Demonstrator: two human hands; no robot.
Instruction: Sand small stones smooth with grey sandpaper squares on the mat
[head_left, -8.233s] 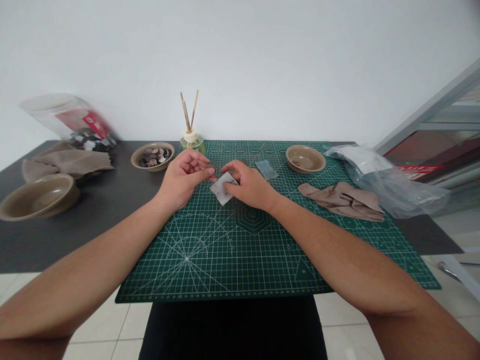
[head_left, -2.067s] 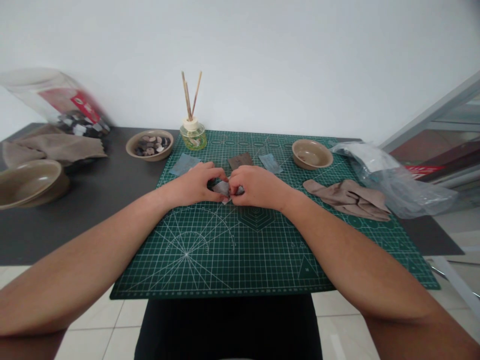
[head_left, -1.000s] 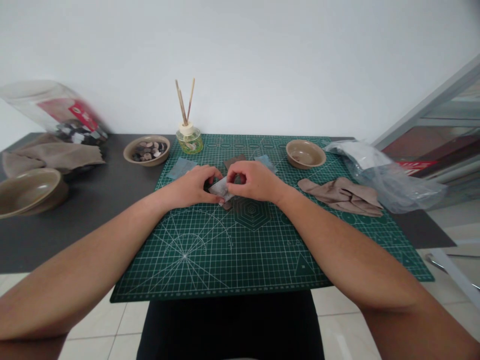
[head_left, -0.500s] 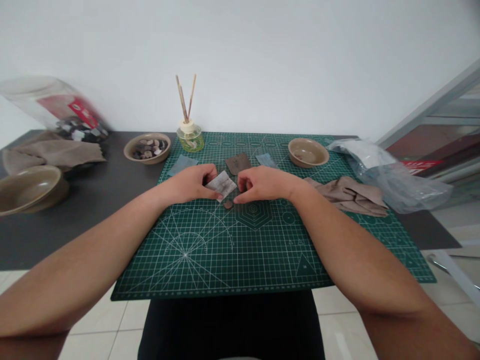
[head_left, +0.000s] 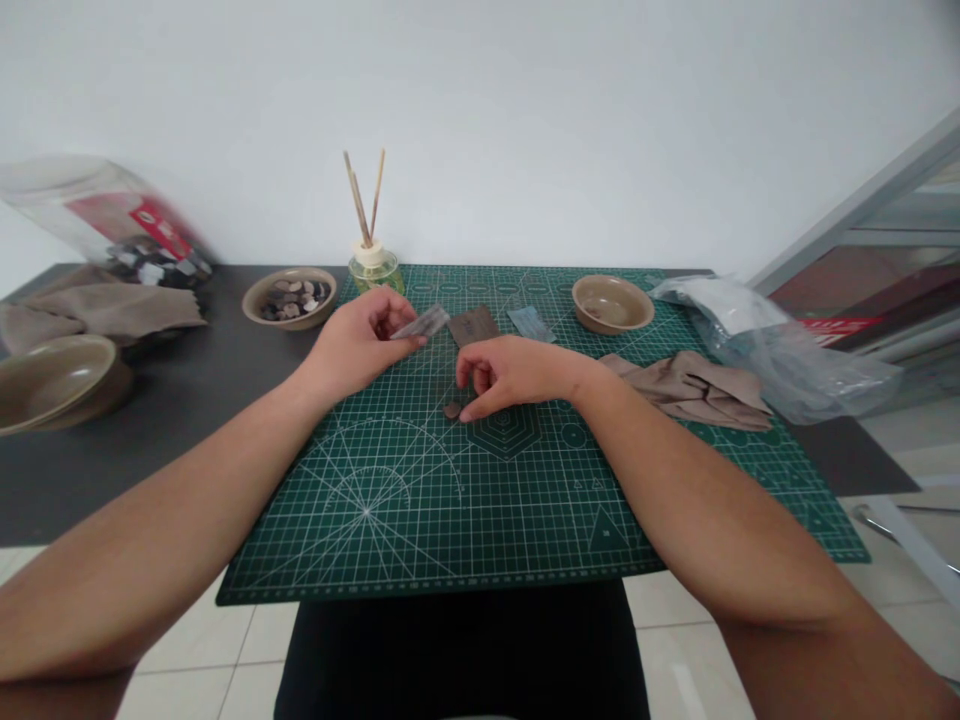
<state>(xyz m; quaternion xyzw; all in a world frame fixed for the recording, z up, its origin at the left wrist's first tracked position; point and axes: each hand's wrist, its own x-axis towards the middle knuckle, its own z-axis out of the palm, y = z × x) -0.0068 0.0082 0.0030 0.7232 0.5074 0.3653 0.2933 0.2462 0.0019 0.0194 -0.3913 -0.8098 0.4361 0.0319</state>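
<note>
- Left hand is pinching a grey sandpaper piece, lifted above the cutting mat's far middle.
- Right hand, loosely curled and holding nothing, is fingertip-touching a small brown stone lying mid-mat.

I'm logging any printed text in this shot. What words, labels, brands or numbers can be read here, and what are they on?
None can be read.
Plastic jar: red label with white marks, too blurred.
Cutting mat: grid lines and tiny printed marks, too small.
Red sign behind the glass at right: white marks, unreadable.
</note>
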